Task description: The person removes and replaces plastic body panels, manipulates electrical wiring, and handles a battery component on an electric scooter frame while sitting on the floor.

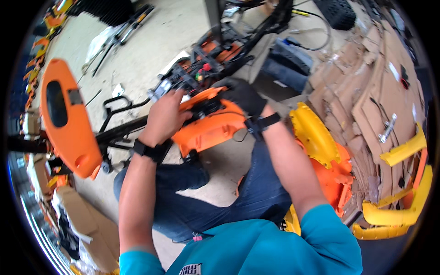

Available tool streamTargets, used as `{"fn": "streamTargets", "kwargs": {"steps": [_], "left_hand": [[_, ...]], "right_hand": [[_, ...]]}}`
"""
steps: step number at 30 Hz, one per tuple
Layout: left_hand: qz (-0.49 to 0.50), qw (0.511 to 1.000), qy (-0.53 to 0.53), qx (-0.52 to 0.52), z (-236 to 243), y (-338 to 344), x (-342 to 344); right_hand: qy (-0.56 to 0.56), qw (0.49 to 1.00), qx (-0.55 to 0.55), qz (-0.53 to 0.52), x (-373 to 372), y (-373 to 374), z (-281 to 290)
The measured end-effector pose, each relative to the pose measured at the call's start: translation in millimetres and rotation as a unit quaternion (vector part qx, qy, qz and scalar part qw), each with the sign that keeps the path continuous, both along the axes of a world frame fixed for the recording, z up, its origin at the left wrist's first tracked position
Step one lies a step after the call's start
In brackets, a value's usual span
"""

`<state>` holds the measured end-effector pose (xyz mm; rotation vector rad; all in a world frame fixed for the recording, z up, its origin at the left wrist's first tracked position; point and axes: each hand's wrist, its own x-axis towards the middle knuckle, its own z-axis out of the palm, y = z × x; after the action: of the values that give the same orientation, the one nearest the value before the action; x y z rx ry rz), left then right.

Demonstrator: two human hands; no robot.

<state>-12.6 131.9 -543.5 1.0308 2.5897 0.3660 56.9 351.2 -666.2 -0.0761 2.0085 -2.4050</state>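
In front of my bent knees is an orange plastic body panel, set against the dark frame of a scooter-like vehicle. My bare left hand is closed on the panel's left end, thumb over its upper edge. A silver metal part lies just beyond those fingers; whether they touch it I cannot tell. My right hand, in a black glove, has its fingers curled over the panel's upper right edge. Dark parts and a thin cable show inside the panel. Beyond it are red and green connectors.
A long orange shell with a dark window stands at the left. Flattened cardboard covers the right side, with a wrench-like metal tool on it. Yellow panels lie near my right arm. A dark box sits beyond my right hand.
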Motion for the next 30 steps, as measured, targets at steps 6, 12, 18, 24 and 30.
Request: {"fn": "streamTargets", "kwargs": {"steps": [6, 12, 18, 24, 30], "left_hand": [[-0.005, 0.996, -0.069, -0.049, -19.2, 8.4, 11.1], [-0.006, 0.999, -0.034, -0.03, -26.4, 15.9, 19.2], [0.019, 0.998, -0.059, 0.003, -28.8, 10.7, 13.7], [0.033, 0.997, -0.019, 0.064, -24.7, 9.5, 11.9], [0.057, 0.992, -0.017, 0.108, -25.9, 0.8, 9.5]], "right_hand": [[-0.083, 0.996, 0.025, -0.01, 3.1, -0.1, 5.6], [-0.12, 0.993, 0.019, -0.014, 3.9, 8.3, 5.3], [-0.044, 0.981, 0.185, -0.037, 8.0, 55.7, 40.1], [-0.141, 0.768, 0.547, -0.302, -36.5, 201.8, 72.6], [-0.4, 0.625, 0.656, -0.142, -71.9, 215.9, 53.6]]}}
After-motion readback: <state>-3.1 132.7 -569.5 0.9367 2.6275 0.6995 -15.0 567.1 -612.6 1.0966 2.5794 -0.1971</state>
